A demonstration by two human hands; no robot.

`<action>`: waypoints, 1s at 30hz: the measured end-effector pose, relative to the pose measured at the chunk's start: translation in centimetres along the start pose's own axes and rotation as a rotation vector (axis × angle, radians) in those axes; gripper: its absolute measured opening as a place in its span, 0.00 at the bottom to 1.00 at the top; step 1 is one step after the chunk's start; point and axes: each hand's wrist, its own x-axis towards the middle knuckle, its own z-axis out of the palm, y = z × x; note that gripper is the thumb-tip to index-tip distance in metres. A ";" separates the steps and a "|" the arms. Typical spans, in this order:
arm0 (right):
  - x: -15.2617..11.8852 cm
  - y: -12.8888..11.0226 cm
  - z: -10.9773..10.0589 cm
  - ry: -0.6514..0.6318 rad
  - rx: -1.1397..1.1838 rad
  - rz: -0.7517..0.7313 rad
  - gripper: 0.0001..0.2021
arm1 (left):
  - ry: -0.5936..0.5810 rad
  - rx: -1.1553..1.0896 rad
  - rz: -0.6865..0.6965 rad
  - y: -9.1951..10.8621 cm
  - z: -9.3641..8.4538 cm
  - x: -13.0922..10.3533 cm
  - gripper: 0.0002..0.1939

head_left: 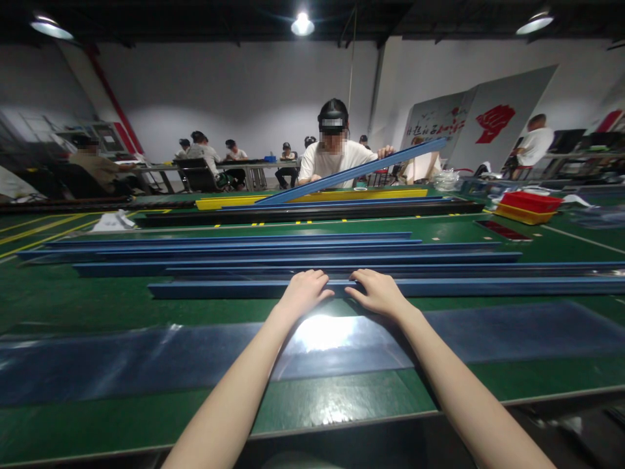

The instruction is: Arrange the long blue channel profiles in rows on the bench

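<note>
My left hand (306, 290) and my right hand (375, 290) grip the nearest long blue channel strip (219, 289), a little apart from each other. On each hand the fingers reach over the strip into its trough, with the thumb at the near wall; the fingertips are partly hidden. The strip lies lengthwise across the green table (205, 413). Between it and my body, a long clear plastic sheet (122, 361) lies flat beneath my forearms, reflecting a bright light. Several more blue channel strips (303, 258) lie roughly parallel just beyond.
Across the table a co-worker (336, 156) holds a tilted blue strip (361, 170) above a yellow strip (381, 194) and a dark strip (312, 213). Red and yellow bins (530, 205) and a phone (502, 230) lie at the right. White paper (114, 221) rests at the left.
</note>
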 end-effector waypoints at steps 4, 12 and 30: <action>0.0 0.0 0.0 -0.019 -0.032 -0.003 0.16 | -0.022 0.000 -0.007 0.0 0.0 0.0 0.13; 0.0 0.0 0.1 -0.028 -0.047 -0.004 0.17 | -0.049 0.008 -0.016 0.0 -0.2 0.0 0.13; 0.0 -0.1 -0.2 -0.047 -0.047 0.005 0.18 | -0.075 -0.018 -0.044 0.2 -0.5 0.1 0.14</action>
